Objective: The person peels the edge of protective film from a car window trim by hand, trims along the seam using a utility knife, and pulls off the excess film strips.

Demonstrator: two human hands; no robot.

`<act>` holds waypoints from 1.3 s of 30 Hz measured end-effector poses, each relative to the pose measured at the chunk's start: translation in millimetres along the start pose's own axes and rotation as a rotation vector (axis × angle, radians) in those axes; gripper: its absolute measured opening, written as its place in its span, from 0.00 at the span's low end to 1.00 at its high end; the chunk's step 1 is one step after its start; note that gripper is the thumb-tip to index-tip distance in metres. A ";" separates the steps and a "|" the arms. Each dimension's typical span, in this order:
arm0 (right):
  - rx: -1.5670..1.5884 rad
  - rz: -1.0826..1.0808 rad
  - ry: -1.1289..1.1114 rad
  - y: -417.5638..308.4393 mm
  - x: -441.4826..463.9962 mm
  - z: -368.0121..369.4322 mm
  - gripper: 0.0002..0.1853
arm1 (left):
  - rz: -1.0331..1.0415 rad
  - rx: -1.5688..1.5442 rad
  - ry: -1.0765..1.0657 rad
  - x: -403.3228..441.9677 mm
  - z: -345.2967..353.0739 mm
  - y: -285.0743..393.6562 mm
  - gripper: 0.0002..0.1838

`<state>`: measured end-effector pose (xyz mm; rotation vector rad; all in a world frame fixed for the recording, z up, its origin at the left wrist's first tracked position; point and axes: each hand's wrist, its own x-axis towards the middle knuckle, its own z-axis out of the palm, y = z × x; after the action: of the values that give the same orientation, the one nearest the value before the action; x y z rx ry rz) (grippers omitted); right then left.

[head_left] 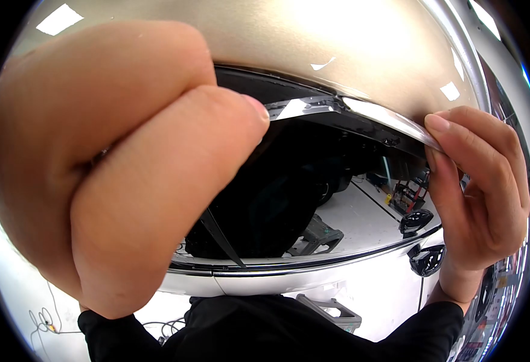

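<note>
The left hand [138, 163], nearest to the camera, is curled closed, its fingertip and thumb at the left end of a narrow, glossy, reflective strip [304, 107]; the gripping surfaces are partly hidden. The right hand [479, 181] is partly curled, index finger above and thumb below, pinching the strip's bright silver right-hand section; its other fingers are bent toward the palm. The strip is located between the hands. Its long axis runs left to right along the upper edge of a dark, glossy car side window [259, 193], bowed upward near the middle and sloping down toward the right hand. Whether its two sections form one piece cannot be told. Above the strip is a shiny, beige-gold metallic car roof [361, 54]. Beyond the lower window edge are a black door mirror [428, 260] and, lower down, a grey step stool [344, 315] on a white floor [392, 301].
</note>
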<state>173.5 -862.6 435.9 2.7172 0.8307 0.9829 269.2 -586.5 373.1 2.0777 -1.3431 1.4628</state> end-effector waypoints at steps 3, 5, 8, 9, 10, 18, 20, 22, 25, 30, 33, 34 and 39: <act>-0.053 0.019 0.006 -6.6 0.7 0.0 0.14 | 0.018 -0.019 0.025 0.2 2.6 -1.4 0.07; -0.069 0.038 0.010 -10.0 0.8 0.2 0.14 | 0.022 -0.028 0.030 0.7 3.5 -2.1 0.06; -0.053 0.056 0.014 -11.8 0.2 1.3 0.13 | -0.007 -0.048 -0.019 1.5 -0.4 -1.6 0.06; -0.053 0.060 0.011 -12.8 0.4 0.8 0.13 | -0.016 -0.057 -0.028 1.0 -0.7 -1.7 0.05; -0.051 0.063 0.011 -13.1 0.3 0.5 0.13 | -0.018 -0.066 -0.013 -0.1 0.7 -1.8 0.05; 0.026 0.062 0.018 -5.7 -3.6 -2.6 0.12 | -0.046 -0.035 -0.018 2.7 -1.4 1.0 0.04; 0.063 0.040 0.027 -1.4 -4.0 -2.5 0.12 | -0.059 -0.045 -0.033 1.1 -3.3 0.4 0.04; 0.066 0.038 0.031 -0.7 -5.5 -1.7 0.12 | -0.079 -0.049 -0.028 -1.4 -3.7 -0.1 0.04; 0.063 0.061 0.025 -2.0 -8.9 -3.5 0.12 | -0.096 -0.004 0.019 -5.0 1.3 1.5 0.04; 0.061 0.040 0.031 5.6 -15.0 -3.1 0.12 | -0.125 -0.043 -0.031 -12.8 -5.9 -0.7 0.06; 0.072 0.054 0.041 7.4 -20.4 -3.2 0.13 | -0.131 -0.111 0.000 -16.8 -4.2 -1.5 0.07; 0.072 0.058 0.041 7.5 -20.9 -2.9 0.13 | -0.144 -0.128 -0.002 -18.8 -4.9 -1.0 0.07; 0.046 0.059 0.035 9.3 -23.8 -3.5 0.13 | -0.164 -0.127 -0.011 -26.8 -8.1 -3.9 0.06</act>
<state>160.4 -883.5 428.3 2.7857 0.7934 1.0388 265.8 -564.9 355.2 2.0631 -1.2048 1.2677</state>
